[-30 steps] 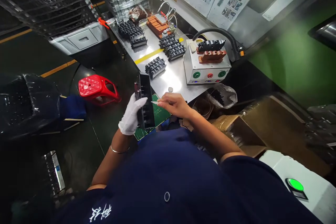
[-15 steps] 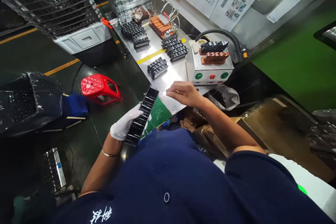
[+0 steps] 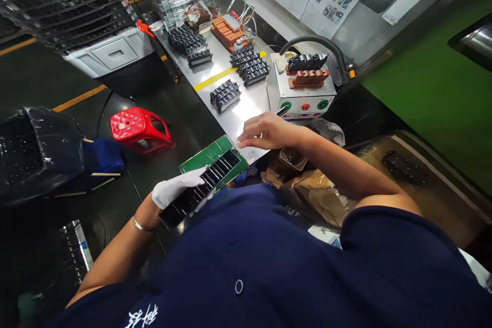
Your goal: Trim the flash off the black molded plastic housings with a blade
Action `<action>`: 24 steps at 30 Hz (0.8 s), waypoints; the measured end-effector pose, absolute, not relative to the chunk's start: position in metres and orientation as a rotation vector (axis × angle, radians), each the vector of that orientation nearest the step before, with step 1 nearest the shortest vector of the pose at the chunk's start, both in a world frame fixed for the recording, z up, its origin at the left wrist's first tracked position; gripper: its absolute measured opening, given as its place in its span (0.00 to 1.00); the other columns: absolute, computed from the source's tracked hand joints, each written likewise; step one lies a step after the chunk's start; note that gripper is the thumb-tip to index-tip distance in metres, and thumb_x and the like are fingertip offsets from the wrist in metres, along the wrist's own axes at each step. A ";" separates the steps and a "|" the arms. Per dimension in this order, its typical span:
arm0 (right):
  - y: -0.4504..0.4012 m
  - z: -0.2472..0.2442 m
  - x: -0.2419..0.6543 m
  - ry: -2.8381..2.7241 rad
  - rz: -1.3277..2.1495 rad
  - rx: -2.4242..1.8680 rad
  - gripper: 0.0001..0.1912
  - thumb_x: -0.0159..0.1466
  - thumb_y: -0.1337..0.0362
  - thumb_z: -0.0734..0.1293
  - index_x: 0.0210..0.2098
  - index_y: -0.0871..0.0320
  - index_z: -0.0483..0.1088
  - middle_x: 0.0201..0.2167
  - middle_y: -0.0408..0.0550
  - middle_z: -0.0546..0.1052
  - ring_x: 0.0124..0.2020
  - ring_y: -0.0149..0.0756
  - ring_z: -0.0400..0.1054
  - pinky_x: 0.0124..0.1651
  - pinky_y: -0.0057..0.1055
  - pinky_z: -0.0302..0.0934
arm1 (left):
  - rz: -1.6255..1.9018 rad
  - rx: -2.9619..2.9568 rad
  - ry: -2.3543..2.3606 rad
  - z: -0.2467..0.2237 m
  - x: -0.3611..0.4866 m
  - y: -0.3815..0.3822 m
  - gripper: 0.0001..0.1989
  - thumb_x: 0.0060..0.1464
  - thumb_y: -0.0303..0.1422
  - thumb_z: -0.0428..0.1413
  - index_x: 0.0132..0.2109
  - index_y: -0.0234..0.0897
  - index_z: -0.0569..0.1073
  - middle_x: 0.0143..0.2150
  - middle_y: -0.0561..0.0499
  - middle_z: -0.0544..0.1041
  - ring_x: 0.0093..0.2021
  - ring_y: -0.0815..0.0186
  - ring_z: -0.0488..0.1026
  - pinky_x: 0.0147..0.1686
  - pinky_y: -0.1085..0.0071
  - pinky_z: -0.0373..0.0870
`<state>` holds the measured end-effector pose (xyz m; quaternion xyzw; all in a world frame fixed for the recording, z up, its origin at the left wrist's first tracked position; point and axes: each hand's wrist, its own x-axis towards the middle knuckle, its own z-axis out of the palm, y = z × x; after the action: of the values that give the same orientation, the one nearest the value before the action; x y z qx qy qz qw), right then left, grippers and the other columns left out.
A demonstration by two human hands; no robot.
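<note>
My left hand, in a white glove, grips a long black ribbed plastic part. This part slants up to the right above a green board at the near end of the metal table. My bare right hand is closed in a pinch close to the part's upper end. From its fingers a thin light tip reaches toward the part, and a dark slim end shows beyond the knuckles. It looks like a slim hand tool, mostly hidden by the hand.
Several black ribbed parts stand in groups on the metal table. At right is a white control box with buttons and an orange-brown fixture; another orange-brown fixture sits farther back. A red stool stands left on the floor.
The black part has turned to a flatter slant, its upper end now nearer my right hand. My left hand has shifted slightly left, and the view has moved a little.
</note>
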<state>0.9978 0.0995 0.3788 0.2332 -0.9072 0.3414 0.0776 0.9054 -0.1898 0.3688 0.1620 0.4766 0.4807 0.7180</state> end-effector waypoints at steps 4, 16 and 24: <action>0.092 0.362 0.994 -2.567 1.156 0.577 0.16 0.64 0.53 0.67 0.34 0.59 0.78 0.27 0.45 0.77 0.27 0.27 0.67 0.32 0.26 0.60 | 1.097 0.274 0.946 0.359 0.912 -0.193 0.23 0.48 0.49 0.55 0.37 0.29 0.73 0.27 0.47 0.74 0.18 0.68 0.67 0.13 0.74 0.61; 0.077 0.369 1.001 -2.609 1.175 0.466 0.15 0.66 0.55 0.65 0.34 0.60 0.77 0.27 0.45 0.77 0.28 0.27 0.67 0.34 0.26 0.60 | 1.240 0.171 1.101 0.362 0.911 -0.192 0.21 0.46 0.48 0.59 0.38 0.33 0.72 0.29 0.48 0.75 0.19 0.68 0.69 0.15 0.74 0.66; 0.095 0.389 0.991 -2.859 1.090 0.751 0.14 0.65 0.54 0.67 0.35 0.57 0.80 0.28 0.44 0.79 0.28 0.27 0.70 0.33 0.25 0.58 | 1.102 0.308 1.121 0.370 0.910 -0.195 0.18 0.47 0.42 0.59 0.40 0.33 0.73 0.28 0.49 0.75 0.19 0.69 0.68 0.15 0.76 0.62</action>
<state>0.9914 0.0950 0.3890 0.2384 -0.9074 0.3460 -0.0046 0.9096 -0.1948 0.3705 0.1379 0.5025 0.4938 0.6961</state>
